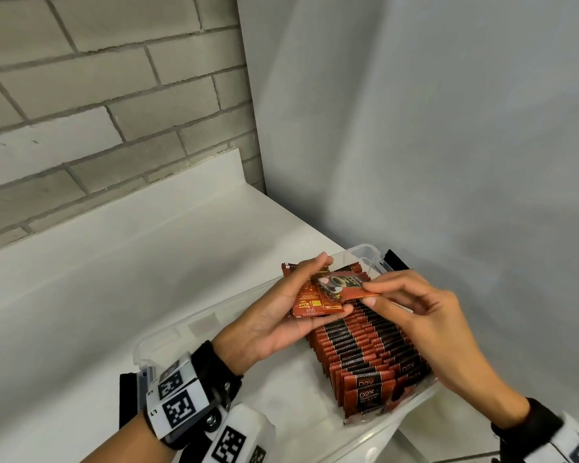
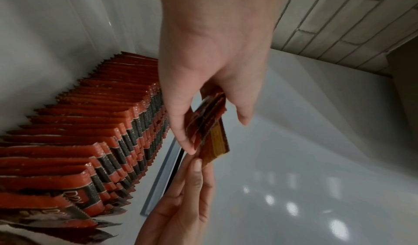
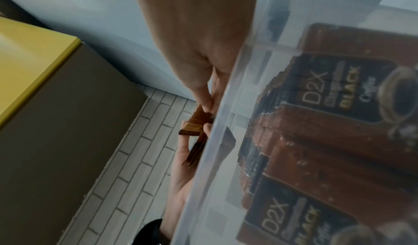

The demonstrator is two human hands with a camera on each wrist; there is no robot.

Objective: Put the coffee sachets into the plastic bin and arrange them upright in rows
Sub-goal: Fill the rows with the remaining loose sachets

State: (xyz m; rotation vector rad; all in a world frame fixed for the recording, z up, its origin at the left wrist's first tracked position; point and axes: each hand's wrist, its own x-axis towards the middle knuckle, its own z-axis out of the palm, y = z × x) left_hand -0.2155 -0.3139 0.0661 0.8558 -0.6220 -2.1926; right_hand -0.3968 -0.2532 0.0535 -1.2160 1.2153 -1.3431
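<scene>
At the centre of the head view, the left hand (image 1: 281, 315) curls around a small stack of coffee sachets (image 1: 310, 302), thumb on the near edge and fingers behind. The right hand (image 1: 425, 322) pinches one sachet (image 1: 345, 285) by its end between thumb and fingertips, drawing it off the top of the stack. Both hover above the clear plastic bin (image 1: 368, 253), whose right half already carries long rows of upright sachets (image 1: 365, 349).

The likeliest slip is the held stack fanning out, since the thin, slick packets are gripped only at their edges; a loosened thumb could drop several flat into the bin. Setting the single sachet down carelessly might also tip its neighbours, as those at the lower end of the rows already lean. Whether the left half of the bin holds anything is hard to tell behind the hands.

The bin rests on a white tabletop (image 1: 114, 262) in a corner, with a grey brick wall (image 1: 97, 95) at upper left and a plain pale wall (image 1: 448, 128) at right.
</scene>
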